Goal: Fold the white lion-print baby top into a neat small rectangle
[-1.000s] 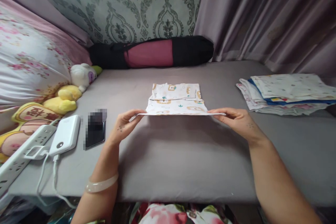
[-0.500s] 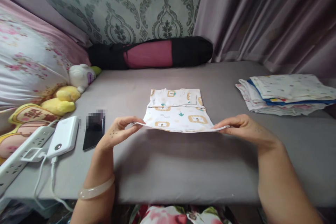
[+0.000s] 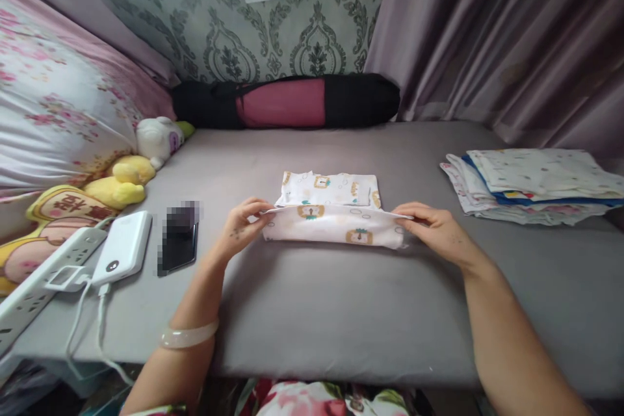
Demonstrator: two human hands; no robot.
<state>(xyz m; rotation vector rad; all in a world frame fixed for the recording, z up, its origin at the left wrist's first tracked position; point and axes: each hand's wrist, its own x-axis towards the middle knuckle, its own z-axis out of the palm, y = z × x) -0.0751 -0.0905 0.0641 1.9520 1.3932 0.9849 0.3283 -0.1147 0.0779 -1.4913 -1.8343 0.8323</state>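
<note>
A white cloth (image 3: pixel 331 226) printed with tan lion faces and green leaves lies partly folded on the grey bed surface. My left hand (image 3: pixel 246 224) pinches the left corner of its near edge between thumb and fingers. At the opposite corner, my right hand (image 3: pixel 429 227) grips the same edge in a pinch. That edge is raised and turned over away from me, so the near flap covers part of the cloth. A narrower folded layer lies at the far side of it.
Folded cloths (image 3: pixel 531 182) are stacked at the right. At the left lie a phone (image 3: pixel 180 240), a white power bank (image 3: pixel 123 247) with cables, a power strip (image 3: pixel 49 270) and plush toys (image 3: pixel 129 182). A black and red long bag (image 3: pixel 287 103) rests along the wall.
Both hands have carried the cloth's near edge away from me and over, toward the far folded layer. The view has shifted slightly.
</note>
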